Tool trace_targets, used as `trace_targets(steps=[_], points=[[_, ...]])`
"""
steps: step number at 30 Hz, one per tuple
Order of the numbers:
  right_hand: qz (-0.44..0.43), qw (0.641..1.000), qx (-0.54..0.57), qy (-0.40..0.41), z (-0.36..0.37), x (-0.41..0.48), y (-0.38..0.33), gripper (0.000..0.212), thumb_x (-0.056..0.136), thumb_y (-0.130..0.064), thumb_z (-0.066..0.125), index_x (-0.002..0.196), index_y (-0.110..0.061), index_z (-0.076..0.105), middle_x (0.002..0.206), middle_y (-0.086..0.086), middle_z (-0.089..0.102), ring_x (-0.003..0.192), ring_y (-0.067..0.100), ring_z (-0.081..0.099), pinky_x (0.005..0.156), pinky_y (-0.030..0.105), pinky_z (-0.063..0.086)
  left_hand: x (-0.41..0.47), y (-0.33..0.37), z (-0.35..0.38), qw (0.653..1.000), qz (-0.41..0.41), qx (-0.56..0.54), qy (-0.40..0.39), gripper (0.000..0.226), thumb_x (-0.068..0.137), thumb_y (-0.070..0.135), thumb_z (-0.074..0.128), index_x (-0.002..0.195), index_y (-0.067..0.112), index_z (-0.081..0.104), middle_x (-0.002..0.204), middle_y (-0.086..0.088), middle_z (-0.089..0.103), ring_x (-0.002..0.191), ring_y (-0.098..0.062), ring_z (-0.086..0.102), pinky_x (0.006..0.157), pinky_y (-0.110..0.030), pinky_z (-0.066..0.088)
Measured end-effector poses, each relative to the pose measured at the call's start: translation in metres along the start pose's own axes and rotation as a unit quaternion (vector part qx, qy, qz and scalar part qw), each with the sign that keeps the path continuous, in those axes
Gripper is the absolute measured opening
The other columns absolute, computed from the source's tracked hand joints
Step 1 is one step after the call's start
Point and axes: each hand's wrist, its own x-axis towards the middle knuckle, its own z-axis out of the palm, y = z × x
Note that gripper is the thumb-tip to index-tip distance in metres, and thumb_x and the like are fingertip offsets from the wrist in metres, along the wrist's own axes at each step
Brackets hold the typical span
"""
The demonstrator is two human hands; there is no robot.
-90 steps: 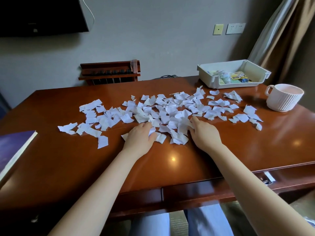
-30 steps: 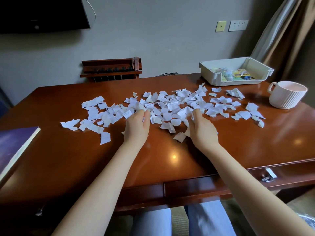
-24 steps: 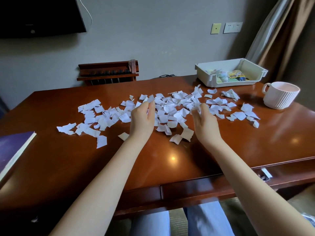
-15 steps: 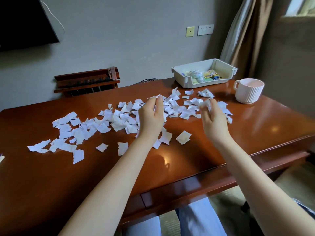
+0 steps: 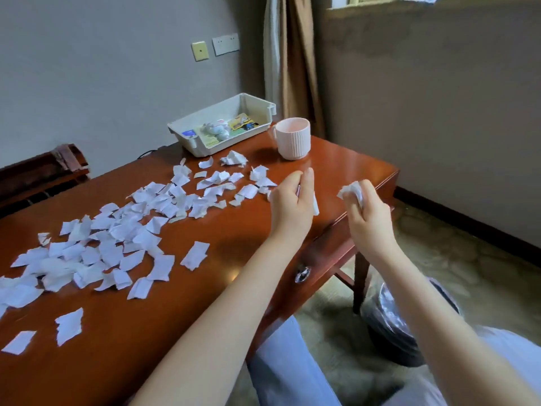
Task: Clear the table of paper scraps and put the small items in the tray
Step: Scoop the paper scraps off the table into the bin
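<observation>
The wooden bench (image 5: 345, 168) still carries most of the paper scraps (image 5: 123, 230), spread from its near left edge up toward the tray. On the floor to the right, partly behind the right forearm, stands a dark lined waste bin (image 5: 409, 323) with pale scraps inside (its far rim is hidden). The white tray (image 5: 190, 140) at the far edge holds several small items, a blue one, a yellow packet and some pale pieces; beside it sits a pink ribbed mug (image 5: 292, 139), contents unseen. The left hand (image 5: 292, 206) has its fingers closed around a bunch of scraps above the bench; the right hand (image 5: 369, 218) is fisted on a crumpled wad past the corner. Loose pieces could flutter out of either handful and miss the bin, landing on the floor.
</observation>
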Motion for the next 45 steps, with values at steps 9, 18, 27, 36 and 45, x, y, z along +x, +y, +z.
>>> trace_targets(steps=[9, 18, 27, 36, 45], points=[[0.154, 0.986, -0.064, 0.026, -0.077, -0.018, 0.137, 0.02, 0.101, -0.024, 0.041, 0.087, -0.011, 0.04, 0.058, -0.005, 0.043, 0.049, 0.011, 0.037, 0.049, 0.023, 0.031, -0.031, -0.038, 0.157, 0.99, -0.021, 0.008, -0.142, 0.045, 0.098, 0.025, 0.044, 0.056, 0.007, 0.042, 0.051, -0.002, 0.039, 0.051, -0.009, 0.036, 0.053, -0.023, 0.031], [0.287, 0.933, -0.202, -0.08, -0.1, -0.033, 0.293, 0.022, 0.1, -0.026, 0.04, 0.088, -0.008, 0.04, 0.078, 0.022, 0.061, 0.072, 0.04, 0.056, 0.065, 0.045, 0.045, -0.057, -0.131, 0.284, 0.943, -0.076, 0.114, -0.304, 0.05, 0.097, 0.021, 0.046, 0.054, 0.02, 0.02, 0.048, 0.005, 0.021, 0.052, -0.019, 0.023, 0.053, -0.031, 0.015], [0.355, 0.797, -0.374, -0.315, -0.074, -0.021, 0.434, 0.026, 0.096, -0.016, 0.037, 0.115, -0.004, 0.049, 0.113, 0.013, 0.061, 0.101, 0.033, 0.059, 0.073, 0.037, 0.044, -0.053, -0.224, 0.355, 0.828, -0.074, 0.297, -0.469, 0.035, 0.099, 0.031, 0.039, 0.076, 0.006, 0.046, 0.072, -0.009, 0.044, 0.069, -0.028, 0.04, 0.059, -0.032, 0.028], [0.465, 0.734, -0.313, -0.384, -0.06, -0.043, 0.501, 0.063, 0.086, -0.044, 0.059, 0.137, -0.015, 0.036, 0.138, 0.008, 0.042, 0.128, 0.032, 0.039, 0.1, 0.045, 0.039, -0.056, -0.267, 0.401, 0.766, -0.018, 0.371, -0.525, 0.032, 0.099, 0.032, 0.04, 0.098, 0.004, 0.056, 0.091, -0.015, 0.061, 0.075, -0.03, 0.053, 0.059, -0.032, 0.038], [0.492, 0.765, -0.322, -0.264, -0.099, -0.036, 0.51, 0.042, 0.088, -0.024, 0.052, 0.129, -0.019, 0.048, 0.122, 0.009, 0.058, 0.113, 0.031, 0.053, 0.086, 0.038, 0.044, -0.092, -0.29, 0.458, 0.642, -0.058, 0.375, -0.666, 0.027, 0.097, 0.026, 0.041, 0.108, 0.004, 0.051, 0.113, -0.014, 0.055, 0.1, -0.033, 0.055, 0.076, -0.038, 0.046]])
